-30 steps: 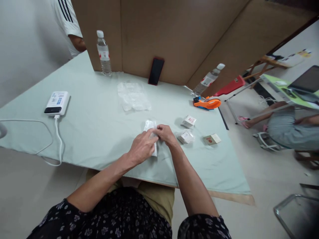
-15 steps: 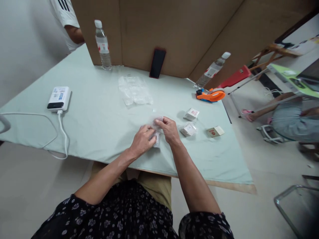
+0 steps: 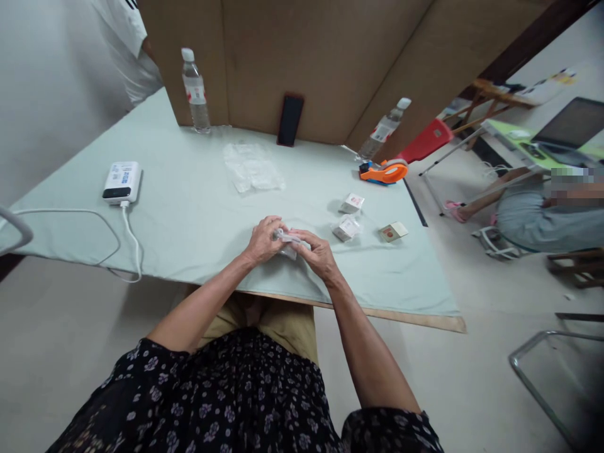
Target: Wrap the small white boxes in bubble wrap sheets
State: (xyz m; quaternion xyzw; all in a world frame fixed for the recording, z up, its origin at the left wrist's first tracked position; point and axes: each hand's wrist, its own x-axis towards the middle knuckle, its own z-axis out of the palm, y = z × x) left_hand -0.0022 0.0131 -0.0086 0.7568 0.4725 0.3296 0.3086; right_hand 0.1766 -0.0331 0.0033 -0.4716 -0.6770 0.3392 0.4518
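Near the front of the table, my left hand (image 3: pixel 267 239) and my right hand (image 3: pixel 319 253) are closed on opposite sides of a small clear plastic bag (image 3: pixel 288 238). Its top edge is stretched between the fingertips, and its lower part hangs close to the cloth. Whether anything lies inside the bag is too unclear to tell. To the right of my right hand sits a small box in clear plastic (image 3: pixel 346 228). Behind that stands another small white box (image 3: pixel 352 203), and farther right is a cream and brown box (image 3: pixel 393 231).
Flattened clear bags (image 3: pixel 253 167) lie beyond my hands. An orange tape dispenser (image 3: pixel 384 171) and a water bottle (image 3: pixel 380 133) stand back right. Another bottle (image 3: pixel 195 94) and a phone (image 3: pixel 290 119) stand by the cardboard (image 3: pixel 264 56). A power bank (image 3: pixel 123 181) with cable lies left.
My hands have drawn level, and the bag's edge now stretches between them; before, my right hand was higher at the plastic. The camera view has shifted slightly.
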